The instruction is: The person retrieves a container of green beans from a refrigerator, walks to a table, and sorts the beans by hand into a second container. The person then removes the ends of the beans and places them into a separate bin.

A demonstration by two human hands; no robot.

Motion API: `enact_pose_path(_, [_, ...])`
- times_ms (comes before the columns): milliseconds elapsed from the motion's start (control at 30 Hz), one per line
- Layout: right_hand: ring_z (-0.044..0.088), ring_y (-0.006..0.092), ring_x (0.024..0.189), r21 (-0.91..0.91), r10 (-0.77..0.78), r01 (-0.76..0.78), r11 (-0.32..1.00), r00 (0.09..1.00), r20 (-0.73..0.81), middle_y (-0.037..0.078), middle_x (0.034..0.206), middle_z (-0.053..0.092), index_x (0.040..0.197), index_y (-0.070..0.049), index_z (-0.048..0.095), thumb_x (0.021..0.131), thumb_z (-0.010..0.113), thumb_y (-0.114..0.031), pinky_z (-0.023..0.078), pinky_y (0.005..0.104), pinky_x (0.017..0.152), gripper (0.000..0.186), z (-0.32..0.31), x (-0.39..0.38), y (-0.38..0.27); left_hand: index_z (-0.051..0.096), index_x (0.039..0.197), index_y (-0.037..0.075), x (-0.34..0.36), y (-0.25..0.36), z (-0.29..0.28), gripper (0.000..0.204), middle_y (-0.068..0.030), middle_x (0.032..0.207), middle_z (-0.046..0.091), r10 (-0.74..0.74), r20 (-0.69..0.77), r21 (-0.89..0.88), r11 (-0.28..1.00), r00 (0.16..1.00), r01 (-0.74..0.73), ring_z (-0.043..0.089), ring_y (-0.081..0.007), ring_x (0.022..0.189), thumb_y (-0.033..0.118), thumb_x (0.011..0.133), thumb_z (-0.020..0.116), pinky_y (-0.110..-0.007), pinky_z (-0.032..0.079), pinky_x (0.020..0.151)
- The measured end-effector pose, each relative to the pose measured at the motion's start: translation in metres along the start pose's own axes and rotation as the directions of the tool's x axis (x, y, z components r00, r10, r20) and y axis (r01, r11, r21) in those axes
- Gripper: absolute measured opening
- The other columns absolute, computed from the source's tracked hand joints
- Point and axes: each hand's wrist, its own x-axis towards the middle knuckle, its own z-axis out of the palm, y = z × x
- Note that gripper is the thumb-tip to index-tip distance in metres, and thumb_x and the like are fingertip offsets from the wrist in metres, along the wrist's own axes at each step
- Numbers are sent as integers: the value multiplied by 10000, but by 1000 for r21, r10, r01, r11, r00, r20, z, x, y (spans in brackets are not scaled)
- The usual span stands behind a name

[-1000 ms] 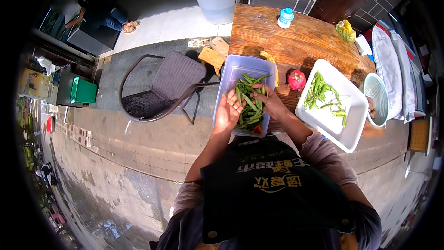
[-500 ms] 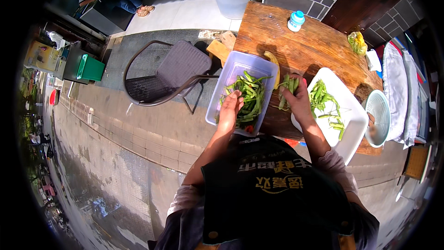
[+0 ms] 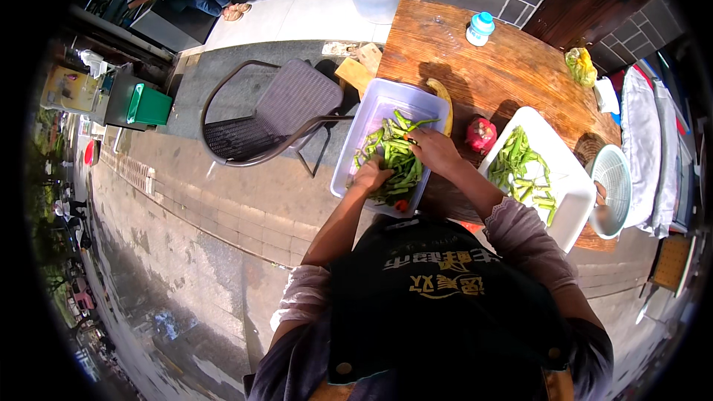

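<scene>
A lavender plastic tub [image 3: 355, 115] holds a heap of long green peppers [image 3: 405, 171], with a small orange-red piece near its front end. My left hand [image 3: 371, 175] is down in the heap at its left side, fingers curled on peppers and their tips partly hidden. From the right, my right hand [image 3: 437, 151] reaches over the tub's rim, closing its fingers on peppers at the heap's right side. To the right stands a white tub [image 3: 570, 191] with more green peppers [image 3: 520, 162] lying in it. A pink dragon fruit [image 3: 481, 135] sits between the tubs.
A banana [image 3: 443, 96] lies against the lavender tub on the wooden table [image 3: 416, 37]. Toward the back are a blue-capped bottle [image 3: 480, 29] and a yellow bag [image 3: 581, 67]. A pale basket [image 3: 610, 178] is at the right edge, a wicker chair [image 3: 301, 100] at left.
My right hand has gone from above the table with a bunch of peppers to the lavender tub. More peppers lie in the white tub. My left hand has lowered into the heap.
</scene>
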Motion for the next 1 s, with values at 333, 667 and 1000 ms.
enact_pose_path(333, [563,313,700,425,42,-34,905,999,-9,146,768,566,904,-75,563,733,532,-99,434,384,602,176,27,48,20,479,943,79,-32,-21,-18,173,-10,672,572,-38,-218,-706,696,975,-131,451,-65,501,243,890,460,-206,347,434])
enact_pose_path(667, [600,245,769,-524,-91,163,836,983,161,104,808,601,783,-58,605,767,512,-166,479,369,621,143,97,37,33,497,979,59,-47,-8,-23,211,-201,765,599,69,-545,87,996,835,-25,573,-386,735,191,814,493,-463,437,639])
enact_pose_path(1000, [571,224,660,-600,-345,462,653,887,308,47,695,553,757,-103,567,730,502,-137,448,335,549,78,64,36,33,515,974,98,3,-12,3,211,-136,895,598,217,-289,582,813,932,-9,556,-298,901,175,826,387,-379,435,786])
